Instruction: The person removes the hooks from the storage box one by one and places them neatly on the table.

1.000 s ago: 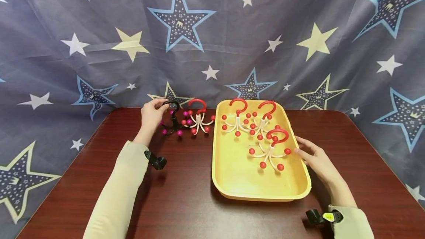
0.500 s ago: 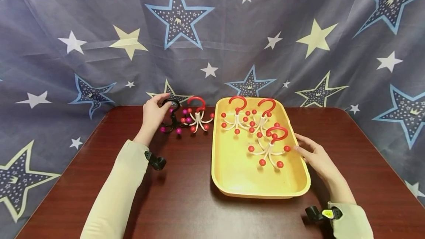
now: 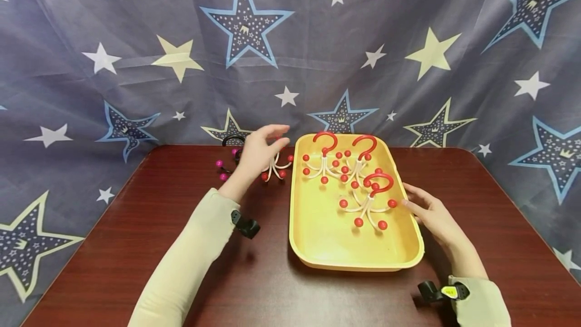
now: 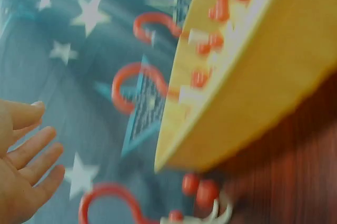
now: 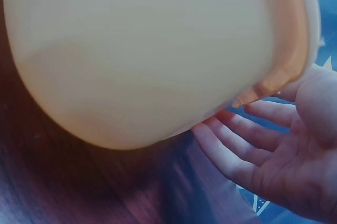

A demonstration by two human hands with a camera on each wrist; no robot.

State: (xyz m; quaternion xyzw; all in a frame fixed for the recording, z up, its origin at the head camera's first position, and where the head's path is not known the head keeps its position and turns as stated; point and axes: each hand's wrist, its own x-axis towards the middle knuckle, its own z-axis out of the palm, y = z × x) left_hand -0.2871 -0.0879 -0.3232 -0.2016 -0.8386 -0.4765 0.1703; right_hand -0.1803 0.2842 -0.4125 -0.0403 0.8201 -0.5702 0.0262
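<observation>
L hand (image 3: 259, 151) hovering by red/wht hook (image 3: 273, 166) left of yellow tray (image 3: 320, 238), fingers loosely extended, gripping nothing; blk hook (image 3: 233, 137) sitting just left, partly hidden. R hand (image 3: 433, 217) touching tray's rt side, fingers nearly straight. 3 more red/wht hooks (image 3: 370, 202) resting in tray.

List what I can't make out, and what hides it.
Head view: much of the black hanger, behind the left hand.
Head view: the hook of the red-and-white hanger beside the tray, mostly behind that hand.
Head view: print on the yellow label, too small.
Left wrist view: that hand's wrist, cut off by the left edge.
Right wrist view: the tray's inside, hidden by its outside.
</observation>
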